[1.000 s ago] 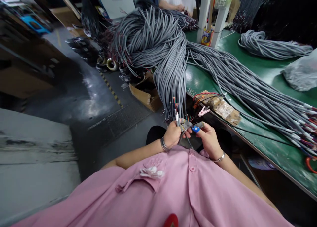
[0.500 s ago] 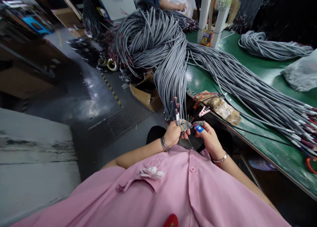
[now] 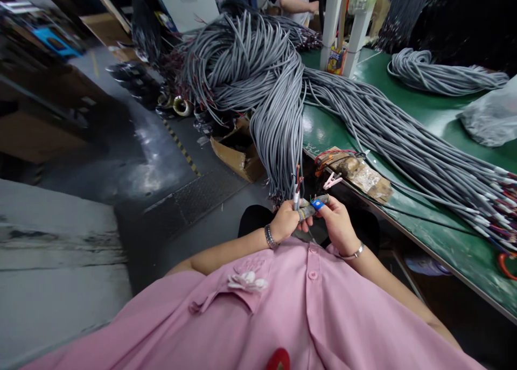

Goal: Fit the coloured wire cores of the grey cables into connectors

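Note:
My left hand (image 3: 287, 219) is closed around a grey cable (image 3: 296, 202), whose white-banded end points up with thin coloured wires (image 3: 298, 180) fanning out. Grey finger covers sit on some fingers of both hands. Close beside it, my right hand (image 3: 336, 222) pinches at the fine wires in front of the left fingers; a blue cover (image 3: 318, 204) wraps its thumb. The wire ends between the hands are mostly hidden by the fingers. Just beyond hangs a thick bundle of grey cables (image 3: 278, 127) over the table edge.
More grey cables (image 3: 404, 138) stretch across the green table (image 3: 436, 117) to the right. Near its edge lie a pink clip (image 3: 332, 181) and a taped brown piece (image 3: 363, 177). An open cardboard box (image 3: 238, 157) stands on the floor. Another person (image 3: 297, 2) sits at the back.
My hands have drawn closer together. The left hand and its cable end have shifted slightly right, and the right thumb has moved left over the small wires, which now show less.

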`<state>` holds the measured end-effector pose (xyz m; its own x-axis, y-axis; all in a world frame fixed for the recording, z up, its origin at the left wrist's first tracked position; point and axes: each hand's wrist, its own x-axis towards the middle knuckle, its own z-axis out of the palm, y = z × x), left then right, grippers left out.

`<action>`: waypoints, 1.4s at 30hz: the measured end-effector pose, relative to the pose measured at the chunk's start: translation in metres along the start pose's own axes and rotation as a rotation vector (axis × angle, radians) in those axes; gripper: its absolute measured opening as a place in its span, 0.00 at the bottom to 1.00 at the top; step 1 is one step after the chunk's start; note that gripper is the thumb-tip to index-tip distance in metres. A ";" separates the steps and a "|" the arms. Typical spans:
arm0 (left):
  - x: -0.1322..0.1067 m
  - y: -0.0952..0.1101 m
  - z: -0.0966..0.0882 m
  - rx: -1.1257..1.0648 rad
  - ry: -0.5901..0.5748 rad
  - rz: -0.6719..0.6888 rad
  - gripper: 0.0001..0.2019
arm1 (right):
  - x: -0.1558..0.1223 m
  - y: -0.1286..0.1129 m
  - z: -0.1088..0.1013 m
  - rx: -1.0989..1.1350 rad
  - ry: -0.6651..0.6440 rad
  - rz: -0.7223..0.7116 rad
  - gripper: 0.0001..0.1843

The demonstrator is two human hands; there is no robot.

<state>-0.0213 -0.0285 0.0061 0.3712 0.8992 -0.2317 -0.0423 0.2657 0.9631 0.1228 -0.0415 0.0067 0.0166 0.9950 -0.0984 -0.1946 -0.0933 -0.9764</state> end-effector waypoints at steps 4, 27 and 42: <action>0.001 -0.003 0.002 -0.031 0.037 0.016 0.19 | -0.001 0.009 0.004 0.032 0.103 0.000 0.10; 0.005 -0.008 -0.006 -0.139 0.159 0.023 0.15 | -0.002 0.010 -0.012 0.030 -0.014 0.020 0.12; 0.005 -0.009 -0.006 -0.098 0.183 0.053 0.17 | 0.003 0.004 -0.009 0.025 -0.007 0.034 0.15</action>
<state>-0.0241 -0.0240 -0.0046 0.1915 0.9587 -0.2104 -0.1512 0.2406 0.9588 0.1304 -0.0394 0.0009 0.0025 0.9915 -0.1299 -0.2195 -0.1262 -0.9674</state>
